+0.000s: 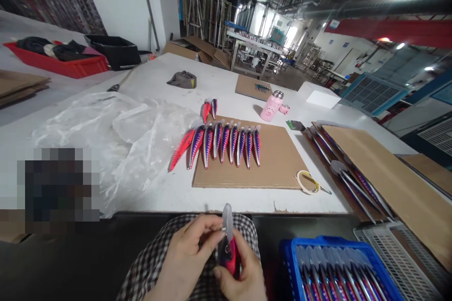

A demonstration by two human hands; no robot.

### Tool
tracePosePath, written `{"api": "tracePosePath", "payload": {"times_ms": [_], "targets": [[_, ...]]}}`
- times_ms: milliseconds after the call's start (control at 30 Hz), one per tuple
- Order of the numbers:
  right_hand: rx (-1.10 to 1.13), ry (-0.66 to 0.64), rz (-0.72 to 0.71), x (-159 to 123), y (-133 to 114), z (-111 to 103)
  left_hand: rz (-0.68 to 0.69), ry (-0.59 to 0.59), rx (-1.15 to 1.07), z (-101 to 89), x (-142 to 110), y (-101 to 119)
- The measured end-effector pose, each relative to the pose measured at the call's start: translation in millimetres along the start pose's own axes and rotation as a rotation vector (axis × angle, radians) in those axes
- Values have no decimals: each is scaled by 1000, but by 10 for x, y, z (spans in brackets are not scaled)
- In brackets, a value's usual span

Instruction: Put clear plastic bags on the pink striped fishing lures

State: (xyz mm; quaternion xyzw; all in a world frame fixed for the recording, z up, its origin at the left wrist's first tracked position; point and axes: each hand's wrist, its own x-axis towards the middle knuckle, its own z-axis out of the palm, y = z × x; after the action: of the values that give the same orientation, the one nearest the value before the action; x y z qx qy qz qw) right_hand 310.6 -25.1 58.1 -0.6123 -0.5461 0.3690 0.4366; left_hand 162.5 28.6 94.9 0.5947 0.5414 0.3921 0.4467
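Low in the view, my left hand (187,256) and my right hand (242,277) both grip a red and dark fishing lure (229,255) with a clear plastic lip pointing up. My fingers hide part of its body. Both hands are over my checked lap (208,230), below the table edge. Farther out, a row of several red-and-blue striped lures (226,143) lies on a brown cardboard sheet (278,169). Two more lures (210,109) lie just beyond the sheet. To my right stands a blue basket (339,263) packed upright with lures.
A crumpled clear plastic bag (116,146) lies on the white table's left side. A tape roll (307,182), a pink bottle (271,106) and a grey cloth (181,80) sit on it. A cardboard tray of lures (353,174) lies right. A blurred patch (58,188) covers the lower left.
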Motion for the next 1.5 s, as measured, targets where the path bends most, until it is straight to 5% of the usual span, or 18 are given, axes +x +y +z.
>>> {"api": "tracePosePath", "payload": {"times_ms": [333, 633, 933, 1500], "targets": [[-11, -40, -14, 31, -105, -57, 1, 15, 11, -38, -8, 53], [63, -71, -12, 50, -62, -47, 183, 14, 79, -30, -10, 32], [-3, -26, -50, 24, -12, -49, 140, -50, 293, -57, -67, 80], [14, -41, -184, 28, 153, -65, 128, -8, 237, 25, -53, 84]]}}
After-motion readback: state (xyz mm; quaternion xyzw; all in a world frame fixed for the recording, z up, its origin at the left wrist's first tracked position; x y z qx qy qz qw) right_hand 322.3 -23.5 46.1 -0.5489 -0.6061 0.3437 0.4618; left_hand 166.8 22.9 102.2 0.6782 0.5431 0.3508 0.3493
